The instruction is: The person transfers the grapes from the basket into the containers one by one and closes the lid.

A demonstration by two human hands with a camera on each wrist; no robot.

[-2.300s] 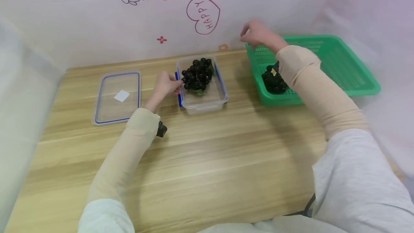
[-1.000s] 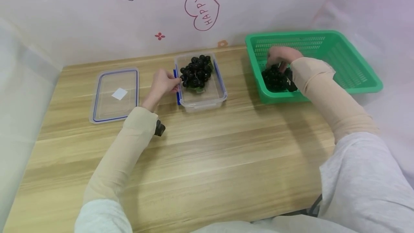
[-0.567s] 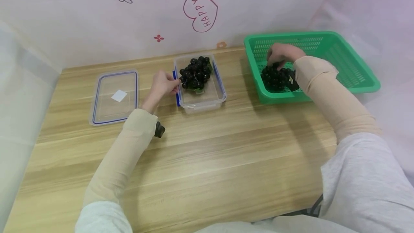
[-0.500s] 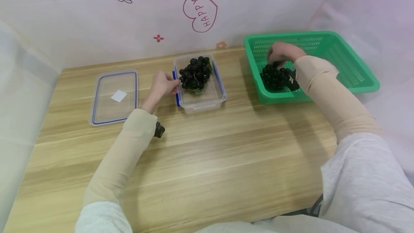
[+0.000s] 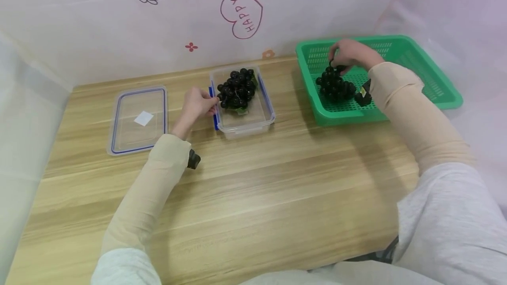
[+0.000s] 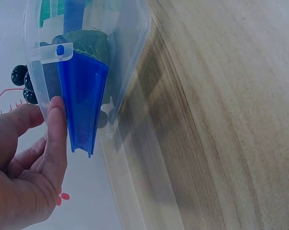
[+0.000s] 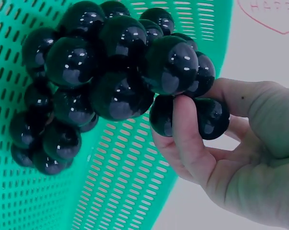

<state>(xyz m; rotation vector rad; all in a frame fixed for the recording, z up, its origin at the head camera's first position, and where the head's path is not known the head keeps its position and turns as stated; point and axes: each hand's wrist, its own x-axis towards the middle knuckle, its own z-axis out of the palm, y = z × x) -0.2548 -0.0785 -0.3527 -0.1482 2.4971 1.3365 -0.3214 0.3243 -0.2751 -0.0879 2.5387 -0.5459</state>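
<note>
Upper right, the right hand (image 5: 350, 52) pinches round black grapes (image 5: 334, 85); near centre, the left hand (image 5: 196, 102) pinches a clear plastic box (image 5: 247, 127).

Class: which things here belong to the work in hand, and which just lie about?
In the work:
right hand, gripping a glossy black grape bunch
green slotted plastic basket
left hand, holding a clear plastic box
second black grape bunch, inside the box

Apparently just lying about:
clear blue-edged rectangular plastic lid, perhaps the box's
white square within its outline
</note>
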